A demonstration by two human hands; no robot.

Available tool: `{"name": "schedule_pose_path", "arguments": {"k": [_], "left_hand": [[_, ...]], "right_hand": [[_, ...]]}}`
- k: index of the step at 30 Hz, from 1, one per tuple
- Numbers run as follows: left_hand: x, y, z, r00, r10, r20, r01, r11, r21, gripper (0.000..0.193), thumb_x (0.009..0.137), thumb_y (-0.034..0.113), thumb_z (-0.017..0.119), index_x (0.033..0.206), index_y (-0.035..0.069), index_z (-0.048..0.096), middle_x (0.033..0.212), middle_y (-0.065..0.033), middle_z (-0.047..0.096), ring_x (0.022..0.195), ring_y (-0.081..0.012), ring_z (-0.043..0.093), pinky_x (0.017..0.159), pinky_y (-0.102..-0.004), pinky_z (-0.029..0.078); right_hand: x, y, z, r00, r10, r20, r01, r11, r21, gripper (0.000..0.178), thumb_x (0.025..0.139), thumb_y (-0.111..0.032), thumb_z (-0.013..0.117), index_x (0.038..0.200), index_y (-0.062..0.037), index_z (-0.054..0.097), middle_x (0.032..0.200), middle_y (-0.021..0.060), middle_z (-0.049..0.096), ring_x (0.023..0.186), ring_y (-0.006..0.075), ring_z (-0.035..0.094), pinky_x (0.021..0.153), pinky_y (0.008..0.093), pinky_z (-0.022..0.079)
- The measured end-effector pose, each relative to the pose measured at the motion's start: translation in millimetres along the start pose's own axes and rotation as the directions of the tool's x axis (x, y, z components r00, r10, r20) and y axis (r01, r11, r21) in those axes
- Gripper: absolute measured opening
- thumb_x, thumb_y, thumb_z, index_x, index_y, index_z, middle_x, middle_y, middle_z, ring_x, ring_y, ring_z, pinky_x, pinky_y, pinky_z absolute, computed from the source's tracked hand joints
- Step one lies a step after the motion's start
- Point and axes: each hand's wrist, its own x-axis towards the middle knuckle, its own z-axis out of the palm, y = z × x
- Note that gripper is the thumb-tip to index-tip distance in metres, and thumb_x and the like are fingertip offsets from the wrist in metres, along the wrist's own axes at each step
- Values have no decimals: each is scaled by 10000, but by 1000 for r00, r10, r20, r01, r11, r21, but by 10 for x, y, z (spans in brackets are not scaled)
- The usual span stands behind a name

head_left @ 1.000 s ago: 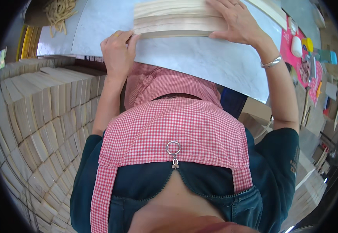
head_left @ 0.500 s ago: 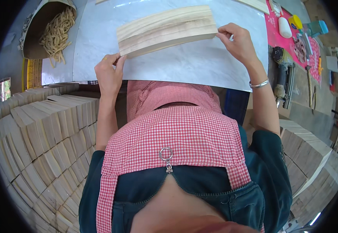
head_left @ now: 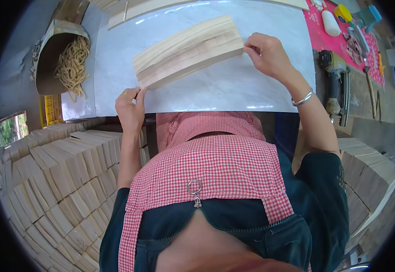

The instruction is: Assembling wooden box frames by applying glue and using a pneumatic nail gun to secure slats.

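A pale wooden board, thick and rectangular, is held at a slant over a white marbled tabletop, its right end farther from me than its left. My left hand pinches the near left corner between thumb and fingers. At the right end, my right hand grips the corner the same way, a silver bangle on that wrist. Brown streaks and grain lines run along the upper face. Whether the board's underside touches the table cannot be made out.
Stacked wooden pieces rise at my left, and another stack stands at my right. A carton with tan bands sits far left. A long wood strip lies along the far edge. Bottles and tools rest on a pink cloth.
The board's slant has grown steeper, its left end coming nearer me. Both hands keep their hold. The table and surroundings sit lower in the picture.
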Motion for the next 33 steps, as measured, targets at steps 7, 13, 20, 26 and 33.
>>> {"name": "schedule_pose_path", "arguments": {"k": [7, 13, 20, 26, 33], "left_hand": [[3, 24, -56, 998, -57, 7, 57, 998, -27, 164, 844, 50, 740, 961, -65, 737, 767, -120, 698, 643, -216, 595, 650, -311, 489], [307, 411, -346, 871, -426, 246, 347, 886, 308, 235, 826, 144, 774, 980, -27, 726, 950, -132, 732, 779, -228, 643, 729, -314, 507], [928, 1057, 584, 821, 501, 273, -521, 853, 2, 467, 684, 334, 880, 990, 71, 646, 1447, -203, 507, 1276, -367, 483, 1099, -487, 330], [1134, 1109, 1056, 796, 482, 367, -489, 869, -81, 450, 635, 299, 881, 884, 66, 588, 1401, -221, 524, 1270, -372, 478, 1077, -492, 338], [1126, 1089, 1169, 823, 485, 297, -447, 874, -188, 408, 600, 261, 863, 800, 70, 563, 1343, -207, 549, 1249, -365, 482, 1033, -470, 358]], "right_hand": [[-24, -79, 3, 999, -14, -53, 2, 974, -225, 69, 864, -19, 658, 890, 10, 714, 846, 84, 689, 676, 210, 584, 677, 297, 494], [106, 17, -4, 985, 166, -50, -171, 979, -111, 95, 843, -98, 676, 832, -11, 711, 802, 99, 670, 694, 251, 626, 655, 363, 518], [461, 41, 370, 894, 319, -314, -265, 943, 203, 178, 878, -135, 711, 974, 9, 751, 887, 91, 679, 726, 201, 648, 666, 311, 533], [537, 25, 516, 878, 373, -302, -296, 916, 271, 130, 851, -140, 686, 878, -27, 743, 879, 115, 636, 734, 267, 621, 679, 367, 533], [570, -34, 648, 836, 384, -393, -313, 921, 233, 112, 845, -113, 670, 862, -11, 712, 876, 112, 625, 782, 271, 616, 704, 376, 530]]}}
